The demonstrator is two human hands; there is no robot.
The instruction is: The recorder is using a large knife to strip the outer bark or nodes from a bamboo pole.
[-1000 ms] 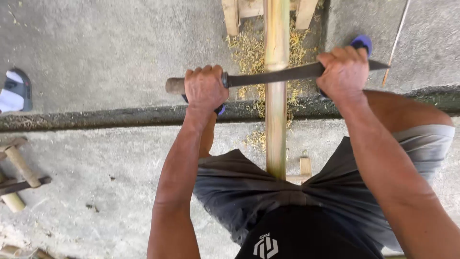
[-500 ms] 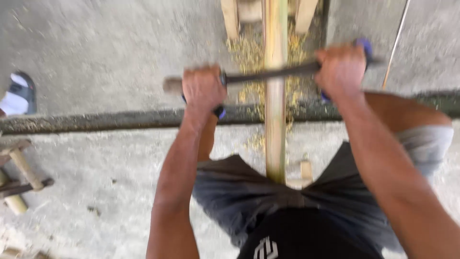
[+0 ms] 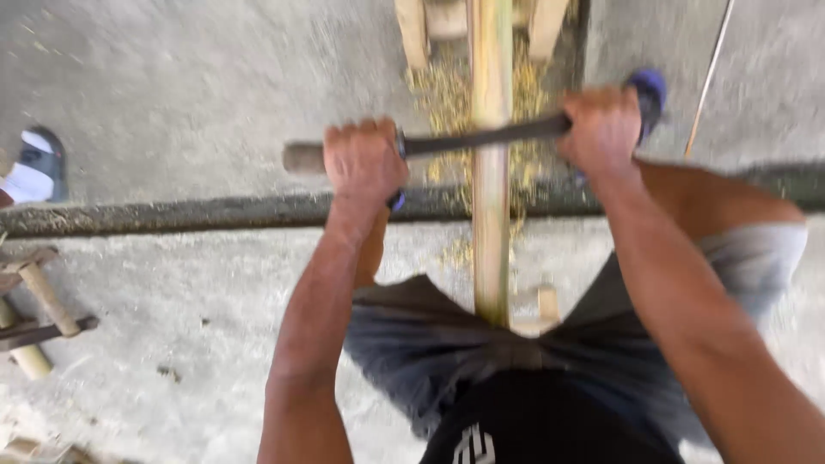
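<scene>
A person's left hand (image 3: 365, 163) closes its grip around the wooden handle of a long dark blade (image 3: 481, 137), while the right hand (image 3: 604, 129) wraps the blade's far right end, holding it crosswise over an upright-running pale bamboo pole (image 3: 491, 163) that stretches from between the knees to a wooden frame (image 3: 412, 30) at the far edge. Straw-coloured shavings (image 3: 443, 90) lie either side of the pole, a dark groove in the concrete floor (image 3: 172, 86) crosses beneath the hands, and bare floor lies open to the left as far as a sandalled foot (image 3: 34, 167) at the left edge.
</scene>
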